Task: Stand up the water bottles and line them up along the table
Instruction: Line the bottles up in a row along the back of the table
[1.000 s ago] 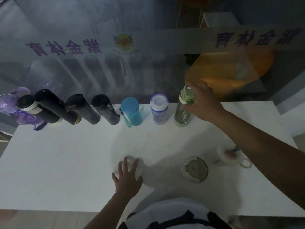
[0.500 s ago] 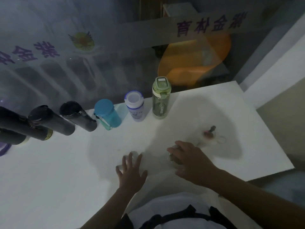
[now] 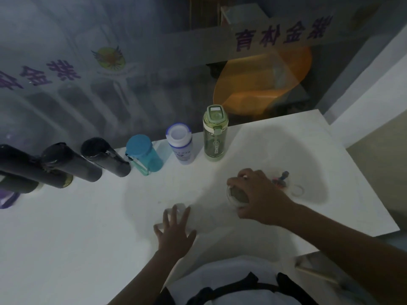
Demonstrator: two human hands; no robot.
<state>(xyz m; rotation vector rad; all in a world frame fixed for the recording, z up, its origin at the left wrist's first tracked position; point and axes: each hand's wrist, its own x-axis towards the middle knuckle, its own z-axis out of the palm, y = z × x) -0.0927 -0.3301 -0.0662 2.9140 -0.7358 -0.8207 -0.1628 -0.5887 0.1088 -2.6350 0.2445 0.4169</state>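
Observation:
Several bottles stand in a row along the far edge of the white table [image 3: 66, 227]: three black ones [image 3: 105, 157], a teal one [image 3: 143, 154], a white and blue one [image 3: 180, 144] and a green one [image 3: 214, 137] at the row's right end. A clear bottle with a grey-green lid [image 3: 234, 195] lies on its side near the front. My right hand [image 3: 257, 194] is closed over its lid end. My left hand [image 3: 174, 234] rests on its clear base, fingers spread. A small clear bottle with a red and blue top [image 3: 284, 183] lies just beyond my right hand.
A glass wall with lettering rises right behind the bottle row. A purple bottle [image 3: 6, 199] shows at the left edge. The table's right edge runs close to the small bottle, with floor beyond. Bare tabletop lies to the right of the green bottle.
My right hand has let go of the green bottle in the row and come down onto the lying clear bottle's lid. The view has swung right. My left hand has stayed put.

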